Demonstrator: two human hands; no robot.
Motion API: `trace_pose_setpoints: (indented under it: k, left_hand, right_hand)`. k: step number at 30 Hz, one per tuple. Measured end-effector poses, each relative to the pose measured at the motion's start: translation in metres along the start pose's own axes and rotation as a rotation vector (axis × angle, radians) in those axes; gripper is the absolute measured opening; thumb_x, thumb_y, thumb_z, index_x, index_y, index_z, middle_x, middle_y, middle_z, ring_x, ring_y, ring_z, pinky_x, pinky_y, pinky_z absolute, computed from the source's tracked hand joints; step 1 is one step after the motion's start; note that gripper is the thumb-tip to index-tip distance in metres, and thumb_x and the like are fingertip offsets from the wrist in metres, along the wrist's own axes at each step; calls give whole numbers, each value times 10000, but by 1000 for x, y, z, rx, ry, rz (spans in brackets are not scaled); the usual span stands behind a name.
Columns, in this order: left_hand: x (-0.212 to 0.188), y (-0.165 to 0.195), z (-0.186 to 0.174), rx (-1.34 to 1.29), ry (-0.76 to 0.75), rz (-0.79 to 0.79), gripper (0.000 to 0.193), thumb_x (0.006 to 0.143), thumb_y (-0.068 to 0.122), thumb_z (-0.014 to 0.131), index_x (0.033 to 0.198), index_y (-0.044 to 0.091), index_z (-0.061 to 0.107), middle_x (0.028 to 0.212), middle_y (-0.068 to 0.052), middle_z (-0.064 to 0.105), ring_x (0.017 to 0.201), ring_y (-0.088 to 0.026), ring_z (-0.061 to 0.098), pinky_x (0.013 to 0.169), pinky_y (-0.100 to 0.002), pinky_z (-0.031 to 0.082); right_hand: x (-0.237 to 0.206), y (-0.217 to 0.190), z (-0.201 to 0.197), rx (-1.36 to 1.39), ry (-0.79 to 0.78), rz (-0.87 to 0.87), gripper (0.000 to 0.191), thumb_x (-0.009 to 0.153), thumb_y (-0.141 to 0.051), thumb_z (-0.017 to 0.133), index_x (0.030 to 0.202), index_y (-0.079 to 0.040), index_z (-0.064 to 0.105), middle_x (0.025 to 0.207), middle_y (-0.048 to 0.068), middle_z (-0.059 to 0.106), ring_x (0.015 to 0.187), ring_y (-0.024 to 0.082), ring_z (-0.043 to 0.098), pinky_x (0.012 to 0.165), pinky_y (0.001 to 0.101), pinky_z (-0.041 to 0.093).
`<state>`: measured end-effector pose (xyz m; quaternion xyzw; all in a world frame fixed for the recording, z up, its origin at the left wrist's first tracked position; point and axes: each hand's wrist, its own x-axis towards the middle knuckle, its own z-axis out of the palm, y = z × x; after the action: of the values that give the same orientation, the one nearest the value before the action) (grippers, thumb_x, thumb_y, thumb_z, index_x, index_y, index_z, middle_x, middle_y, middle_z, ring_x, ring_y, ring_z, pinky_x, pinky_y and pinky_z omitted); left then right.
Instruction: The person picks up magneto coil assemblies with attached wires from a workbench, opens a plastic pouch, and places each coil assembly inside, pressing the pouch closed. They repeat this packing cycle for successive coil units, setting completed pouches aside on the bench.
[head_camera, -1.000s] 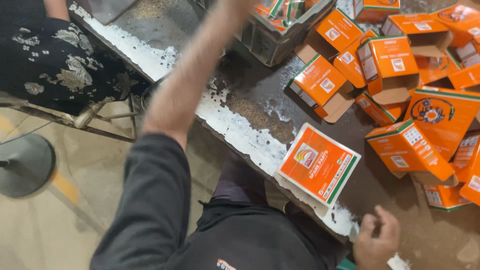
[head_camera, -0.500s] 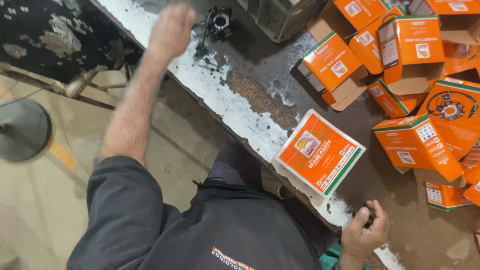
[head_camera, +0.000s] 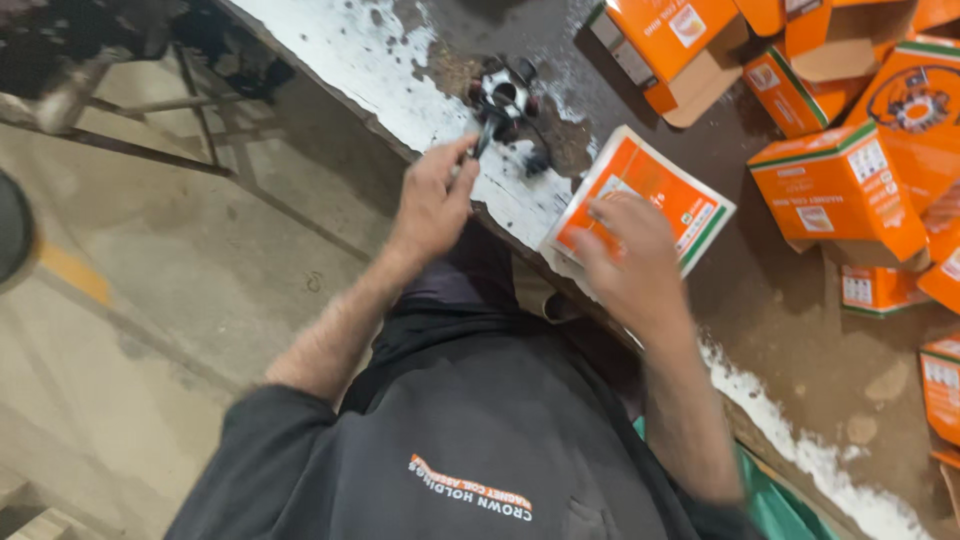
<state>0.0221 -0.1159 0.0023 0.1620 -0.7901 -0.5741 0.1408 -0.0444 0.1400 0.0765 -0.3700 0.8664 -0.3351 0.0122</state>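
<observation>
Two hands are over the edge of the workbench (head_camera: 760, 300), and both are mine. My left hand (head_camera: 432, 205) is curled, its fingers pinched on a thin dark piece that sticks out from a small metal part (head_camera: 505, 100). That part, dark with a pale shiny middle, sits on the bench top just past my fingertips, close to the worn, whitish front edge. I cannot tell whether the piece I pinch belongs to the part or only touches it.

My right hand (head_camera: 635, 260) is blurred; its fingers are spread and lie on the near corner of a flat orange box (head_camera: 650, 195). Whether they grip the box or only rest on it, I cannot tell. This box has a white border with a green stripe along one side, lies tilted at the bench edge, and hangs a little over it, just beside the metal part.

Farther out to the right, more orange boxes (head_camera: 835, 190) are heaped on the dark, stained bench top, some with their flaps open, one showing a round picture. Below my arms I see my dark shirt (head_camera: 450, 440), and to the left the concrete floor (head_camera: 150, 280) with a metal frame (head_camera: 150, 140) standing on it.
</observation>
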Motion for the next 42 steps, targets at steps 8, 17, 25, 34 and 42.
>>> trace_pose_setpoints:
  k: [8,17,25,34,42]
  left_hand:
    - [-30,-11,26,-447,-82,-116,417,1054,101,575,1449,-13,505,1127,-92,590,719,-104,695,582,-265,630]
    - [-28,-26,35,-662,-202,-203,526,1024,83,550,1510,-15,375,1389,-182,509,971,-229,741,791,-325,642]
    - [-28,-16,33,-834,-169,-297,609,1012,125,543,1557,9,296,1507,-194,464,1165,-287,671,942,-378,578]
    - [-20,-3,39,-1103,-165,-378,608,1020,192,544,1556,43,299,1487,-119,497,1252,-237,595,1035,-422,478]
    - [-40,20,36,-1189,-370,-159,544,1208,416,397,1415,-81,474,1259,-178,631,1164,-246,634,1064,-433,492]
  right_hand:
    - [69,-11,43,-500,-17,45,475,834,-300,843,1214,-84,661,1141,151,647,1102,324,511,920,495,363]
    - [88,44,50,-532,13,-47,344,885,-164,804,1204,-117,685,1186,53,683,1209,270,560,1144,560,286]
    - [95,31,30,-314,16,-98,390,853,-152,777,1221,-76,674,1173,105,661,1156,306,591,1029,479,405]
    - [88,-18,8,737,-136,54,289,1047,-115,610,1327,-41,608,1093,67,620,966,104,611,803,269,536]
    - [46,-63,-31,939,-265,8,302,1105,-281,554,1322,-73,571,1005,18,654,917,63,635,840,237,543]
